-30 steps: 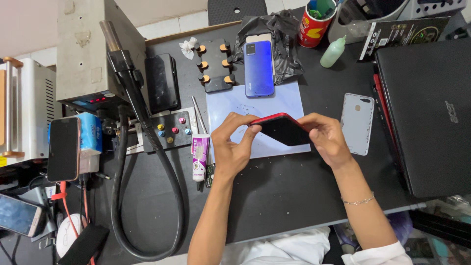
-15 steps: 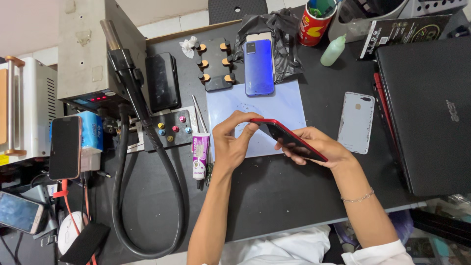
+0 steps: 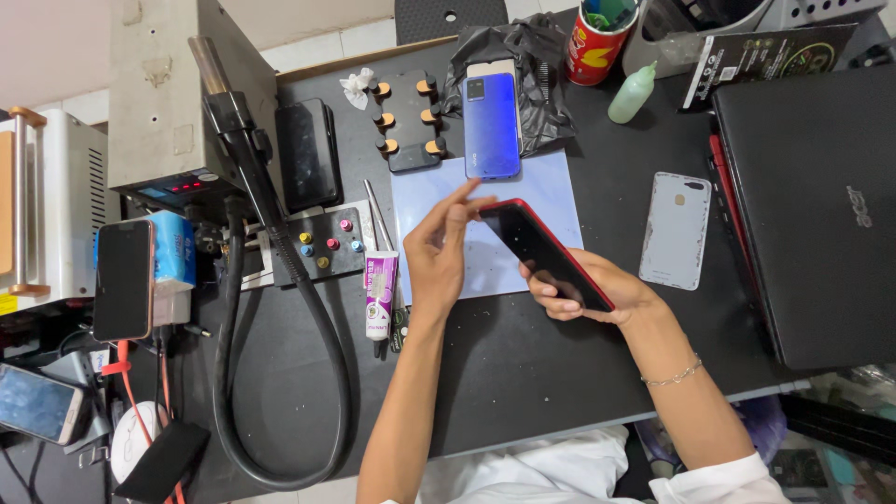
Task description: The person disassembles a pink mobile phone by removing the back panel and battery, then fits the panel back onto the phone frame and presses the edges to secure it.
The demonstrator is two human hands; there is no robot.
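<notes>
My right hand (image 3: 597, 291) holds a red-edged phone (image 3: 543, 250) with a dark screen, cupping it from below and tilted up to the left. My left hand (image 3: 443, 254) hovers at the phone's upper left corner, fingers spread, index finger raised above the pale blue work mat (image 3: 551, 191). Whether a fingertip touches the phone's corner is hard to tell. A blue phone (image 3: 491, 125) lies face down at the top of the mat.
A white phone back (image 3: 676, 230) lies right of the mat, beside a closed black laptop (image 3: 812, 205). A glue tube (image 3: 379, 293), tweezers, a button tray (image 3: 327, 245), a hot-air station with its black hose (image 3: 280, 373), a red cup (image 3: 597, 42) and a green bottle (image 3: 631, 93) surround the bench.
My left hand let go of the phone and opened its fingers. My right hand now carries the phone alone, swung lower and to the right.
</notes>
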